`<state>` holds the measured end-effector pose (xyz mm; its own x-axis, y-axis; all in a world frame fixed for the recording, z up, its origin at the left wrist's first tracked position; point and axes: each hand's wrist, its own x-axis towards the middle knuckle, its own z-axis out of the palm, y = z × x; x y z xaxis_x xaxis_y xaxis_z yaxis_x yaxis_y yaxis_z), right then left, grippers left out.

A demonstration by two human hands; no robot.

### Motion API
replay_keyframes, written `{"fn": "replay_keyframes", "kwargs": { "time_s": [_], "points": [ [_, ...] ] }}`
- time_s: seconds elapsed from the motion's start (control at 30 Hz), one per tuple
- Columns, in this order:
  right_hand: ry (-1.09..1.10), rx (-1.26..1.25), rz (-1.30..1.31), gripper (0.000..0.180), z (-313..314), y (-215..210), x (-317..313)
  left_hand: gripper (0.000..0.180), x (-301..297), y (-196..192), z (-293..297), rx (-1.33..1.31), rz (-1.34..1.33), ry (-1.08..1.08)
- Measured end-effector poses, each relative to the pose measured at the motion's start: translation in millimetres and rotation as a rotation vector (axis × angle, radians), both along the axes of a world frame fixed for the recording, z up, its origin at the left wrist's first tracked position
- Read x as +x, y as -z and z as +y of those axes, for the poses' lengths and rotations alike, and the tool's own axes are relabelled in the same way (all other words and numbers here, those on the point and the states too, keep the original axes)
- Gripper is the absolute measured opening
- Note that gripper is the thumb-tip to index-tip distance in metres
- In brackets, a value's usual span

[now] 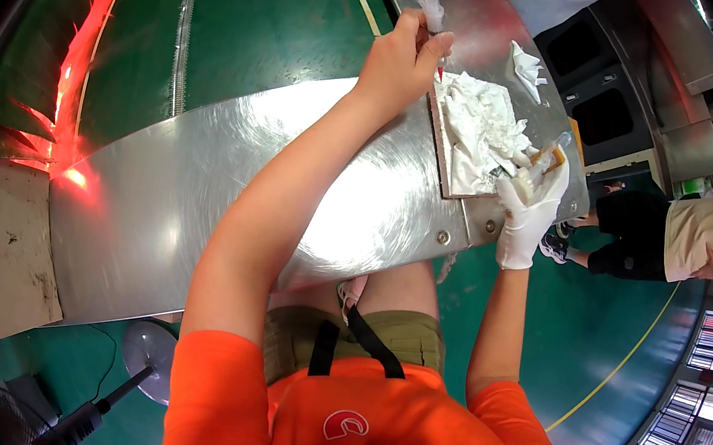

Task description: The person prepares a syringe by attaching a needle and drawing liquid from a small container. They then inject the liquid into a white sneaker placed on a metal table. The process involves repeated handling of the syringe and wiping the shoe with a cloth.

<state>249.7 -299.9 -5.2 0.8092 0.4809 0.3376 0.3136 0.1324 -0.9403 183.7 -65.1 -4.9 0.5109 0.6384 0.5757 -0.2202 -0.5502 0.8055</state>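
Observation:
My bare left hand [407, 56] is closed in a pinch at the far side of the bench. From its fingers a small red tip [439, 72] pokes out below. A whitish, translucent wispy thing [429, 0] shows just above; I cannot tell whether the two are one piece. My right hand [527, 211] wears a white glove and is curled round a clear and amber-brown thing, perhaps a small bottle [547, 160]. Crumpled white cloths or tissues [480, 122] are heaped in a shallow tray [440, 148] between my hands, touching the gloved fingers.
A shiny metal bench [267, 148] stretches leftward, beside a green surface [248, 19]. Another crumpled white piece [528, 70] lies beyond the heap. Dark machine panels [597, 74] stand at the right, near a person in a beige top [706, 233]. A fan [147, 362] is low at the left.

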Motion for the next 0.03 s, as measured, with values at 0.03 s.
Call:
{"fn": "replay_keyframes", "kwargs": {
  "time_s": [0.03],
  "points": [
    [0.0, 0.004, -0.015, 0.092, -0.5, 2.0, 1.9, 0.035, -0.1, 0.4, -1.2, -0.002, 0.026, 0.015]
  ]
}}
